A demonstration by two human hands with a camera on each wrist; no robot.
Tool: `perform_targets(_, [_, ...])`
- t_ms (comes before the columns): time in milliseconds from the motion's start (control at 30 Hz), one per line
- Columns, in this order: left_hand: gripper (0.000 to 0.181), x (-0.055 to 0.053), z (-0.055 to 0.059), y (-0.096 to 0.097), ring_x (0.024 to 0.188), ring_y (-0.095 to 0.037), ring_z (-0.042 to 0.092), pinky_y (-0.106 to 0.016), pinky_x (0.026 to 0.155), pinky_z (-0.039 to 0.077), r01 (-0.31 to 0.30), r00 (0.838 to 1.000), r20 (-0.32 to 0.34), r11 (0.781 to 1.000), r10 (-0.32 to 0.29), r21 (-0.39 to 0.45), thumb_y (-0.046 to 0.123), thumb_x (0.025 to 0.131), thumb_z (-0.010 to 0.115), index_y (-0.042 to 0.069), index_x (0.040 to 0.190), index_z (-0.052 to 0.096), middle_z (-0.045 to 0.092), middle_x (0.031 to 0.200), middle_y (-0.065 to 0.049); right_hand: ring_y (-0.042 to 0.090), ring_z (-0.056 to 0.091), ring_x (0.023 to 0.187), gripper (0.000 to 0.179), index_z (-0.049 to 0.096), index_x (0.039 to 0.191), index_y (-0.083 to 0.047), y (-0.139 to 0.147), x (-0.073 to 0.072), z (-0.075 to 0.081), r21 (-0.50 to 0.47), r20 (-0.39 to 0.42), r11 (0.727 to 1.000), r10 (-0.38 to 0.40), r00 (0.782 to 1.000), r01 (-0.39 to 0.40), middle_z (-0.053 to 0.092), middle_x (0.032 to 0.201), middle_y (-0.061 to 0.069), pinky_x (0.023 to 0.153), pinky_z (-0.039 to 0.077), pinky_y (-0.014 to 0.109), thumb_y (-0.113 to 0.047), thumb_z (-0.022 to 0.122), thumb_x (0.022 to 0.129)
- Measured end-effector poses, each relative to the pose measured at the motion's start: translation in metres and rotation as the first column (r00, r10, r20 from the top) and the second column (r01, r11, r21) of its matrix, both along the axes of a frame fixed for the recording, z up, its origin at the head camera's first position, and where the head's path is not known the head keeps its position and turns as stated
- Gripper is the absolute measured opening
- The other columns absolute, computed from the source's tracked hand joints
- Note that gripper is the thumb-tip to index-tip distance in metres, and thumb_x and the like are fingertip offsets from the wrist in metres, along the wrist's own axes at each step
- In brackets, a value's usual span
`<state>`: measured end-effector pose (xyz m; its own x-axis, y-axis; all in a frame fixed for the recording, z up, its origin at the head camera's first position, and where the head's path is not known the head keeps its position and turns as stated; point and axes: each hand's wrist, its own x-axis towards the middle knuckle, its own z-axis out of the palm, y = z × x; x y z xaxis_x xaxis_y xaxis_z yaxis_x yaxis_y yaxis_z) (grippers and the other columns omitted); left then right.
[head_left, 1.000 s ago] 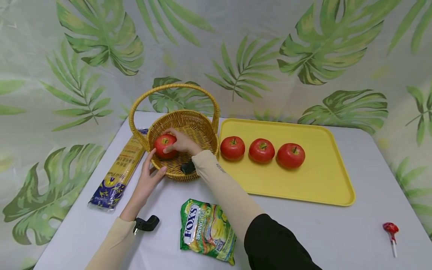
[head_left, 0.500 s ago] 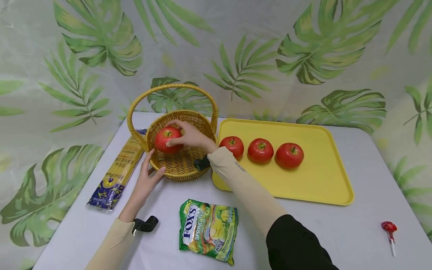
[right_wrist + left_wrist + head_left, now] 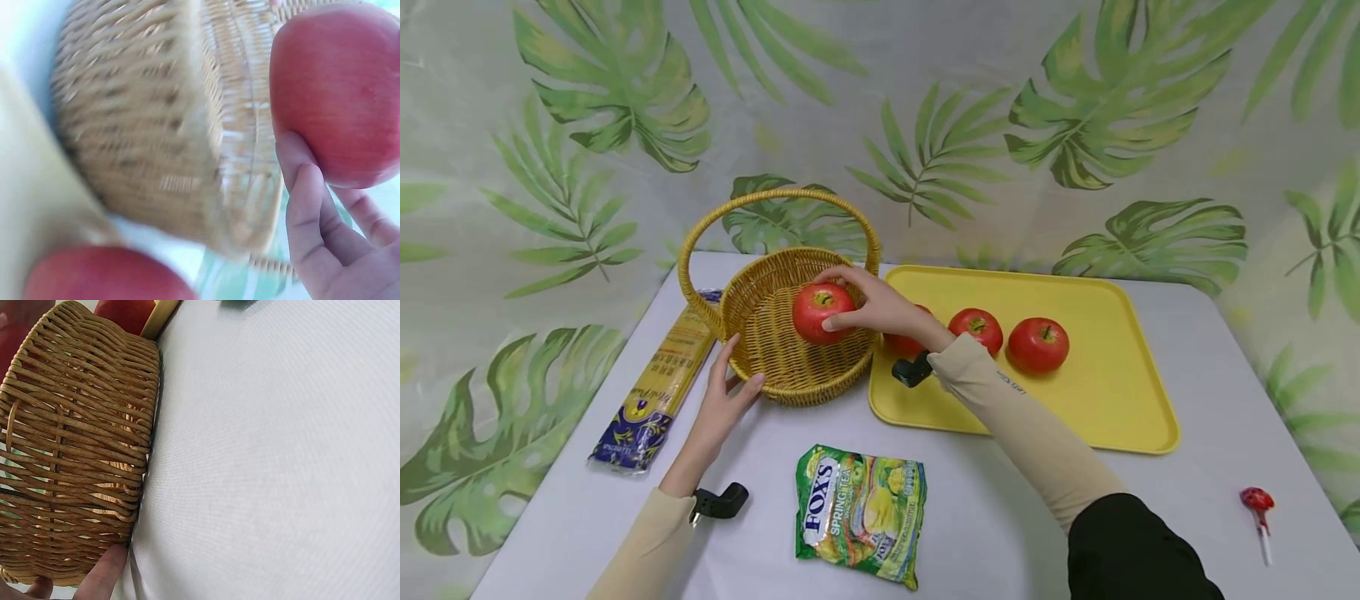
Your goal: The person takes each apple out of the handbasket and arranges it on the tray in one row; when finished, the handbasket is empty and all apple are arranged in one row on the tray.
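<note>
In the head view my right hand [image 3: 887,309] grips a red apple [image 3: 820,313] over the right side of the wicker basket [image 3: 760,333]. Thumb and fingers hold the apple around its side, and in the right wrist view the apple [image 3: 340,94] is raised beside the basket's rim. My left hand [image 3: 718,408] touches the basket's near left side with its fingers spread. Those fingertips [image 3: 103,575] rest low on the woven wall in the left wrist view. More red apples lie on the yellow tray [image 3: 1112,392]; the leftmost is partly hidden by my right hand.
A spaghetti pack [image 3: 655,383] lies left of the basket, and a green candy bag [image 3: 861,517] lies in front. Far right is a red lollipop [image 3: 1257,504]. The basket's tall handle [image 3: 782,193] arches over it, and a leaf-print cloth [image 3: 925,158] hangs behind the table.
My right hand has lifted the apple from the basket's left part and carried it right, to near the right rim. The left hand has stayed at the basket.
</note>
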<state>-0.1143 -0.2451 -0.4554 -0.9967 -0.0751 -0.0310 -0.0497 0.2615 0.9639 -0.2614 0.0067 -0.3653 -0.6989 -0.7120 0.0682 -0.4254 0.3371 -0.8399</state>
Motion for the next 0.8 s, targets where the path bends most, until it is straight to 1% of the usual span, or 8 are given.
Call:
perform_targets(200, [0.076,0.0,-0.001,0.0,0.135,-0.052,0.015,-0.061,0.102,0.031,0.008,1.0,-0.015,1.0,-0.008,0.004,0.025,0.098,0.056,0.03,0.155,0.005,-0.009,0.157,-0.012,0.024,0.051,0.105,0.06,0.049,0.135,-0.021,0.04,-0.001,-0.002,-0.046,0.015,0.999,-0.015,1.0,0.016,0.043,0.126,0.005,0.085,0.049,0.037,-0.027,0.076,0.082])
perform_targets(300, [0.076,0.0,-0.002,0.0,0.135,-0.052,0.016,-0.061,0.102,0.031,0.008,1.0,-0.013,1.0,-0.008,0.001,0.025,0.098,0.056,0.03,0.155,0.005,-0.009,0.157,-0.013,0.026,0.055,0.097,0.06,0.049,0.135,-0.021,0.06,0.0,-0.002,-0.045,0.02,0.998,-0.049,0.999,0.05,0.043,0.127,0.004,0.084,0.049,0.038,-0.025,0.077,0.082])
perform_targets(433, [0.077,-0.001,-0.002,0.0,0.135,-0.053,0.015,-0.061,0.102,0.031,0.005,1.0,-0.01,1.0,-0.005,0.001,0.025,0.098,0.056,0.03,0.155,0.005,-0.009,0.157,-0.013,0.029,0.059,0.089,0.059,0.048,0.135,-0.021,0.089,0.003,0.0,-0.041,0.049,0.995,-0.087,0.995,0.089,0.042,0.128,0.006,0.086,0.049,0.04,-0.024,0.076,0.084])
perform_targets(500, [0.076,-0.001,-0.002,0.001,0.135,-0.053,0.015,-0.061,0.102,0.031,0.005,1.0,-0.011,1.0,-0.005,0.002,0.025,0.098,0.056,0.031,0.155,0.005,-0.009,0.157,-0.013,0.029,0.06,0.087,0.059,0.047,0.136,-0.021,0.104,0.003,0.001,-0.034,0.049,0.993,-0.108,0.993,0.11,0.041,0.129,0.007,0.086,0.049,0.04,-0.023,0.075,0.084])
perform_targets(567, [0.076,-0.001,-0.001,0.001,0.135,-0.053,0.015,-0.061,0.102,0.03,0.008,1.0,-0.013,1.0,-0.008,0.003,0.024,0.098,0.056,0.031,0.155,0.004,-0.009,0.157,-0.013,0.029,0.061,0.085,0.059,0.046,0.136,-0.021,0.12,0.003,0.0,-0.024,0.05,0.99,-0.137,0.989,0.138,0.04,0.128,0.008,0.084,0.05,0.042,-0.024,0.075,0.085])
perform_targets(700, [0.076,0.0,-0.002,0.001,0.135,-0.052,0.016,-0.062,0.102,0.03,0.008,1.0,-0.019,1.0,-0.008,0.002,0.023,0.098,0.056,0.031,0.155,0.005,-0.009,0.157,-0.012,0.031,0.063,0.09,0.06,0.043,0.138,-0.019,0.149,0.003,-0.002,-0.019,0.083,0.981,-0.191,0.978,0.193,0.04,0.133,0.01,0.087,0.05,0.047,-0.024,0.073,0.086])
perform_targets(800, [0.076,0.0,-0.002,0.0,0.135,-0.051,0.016,-0.062,0.102,0.03,0.01,1.0,-0.023,1.0,-0.01,0.004,0.023,0.098,0.056,0.031,0.155,0.005,-0.009,0.157,-0.012,0.033,0.062,0.097,0.062,0.041,0.14,-0.018,0.17,0.005,-0.003,-0.01,0.099,0.97,-0.24,0.966,0.242,0.039,0.137,0.01,0.092,0.047,0.05,-0.025,0.072,0.087])
